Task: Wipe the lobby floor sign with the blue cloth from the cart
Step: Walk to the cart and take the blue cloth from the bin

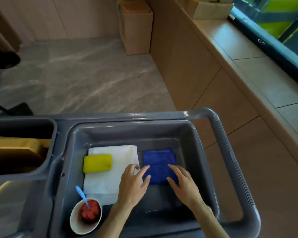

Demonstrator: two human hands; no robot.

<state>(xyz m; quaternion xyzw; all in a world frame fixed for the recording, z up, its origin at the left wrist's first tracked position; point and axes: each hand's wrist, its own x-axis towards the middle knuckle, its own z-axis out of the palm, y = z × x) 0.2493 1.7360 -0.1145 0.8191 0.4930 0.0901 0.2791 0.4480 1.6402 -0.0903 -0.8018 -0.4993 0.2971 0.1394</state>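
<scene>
Head view: one folded blue cloth [159, 164] lies flat in the grey cart [230, 152] tray, lower centre-right, its long axis running toward the top of the frame. Both hands — left hand [133, 183], right hand [183, 183] — are spread, fingertips on its near edge, grasping nothing. One yellow sponge [97, 163], one white cloth [110, 177] and one cup [86, 215] sit at its left — the floor sign isn't visible.

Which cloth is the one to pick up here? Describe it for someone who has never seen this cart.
Find the grey tray on top of the cart. The blue cloth lies folded on its right side, under the fingertips of the left hand and right hand. Unlike the white cloth and yellow sponge beside it, it is deep blue.
</scene>
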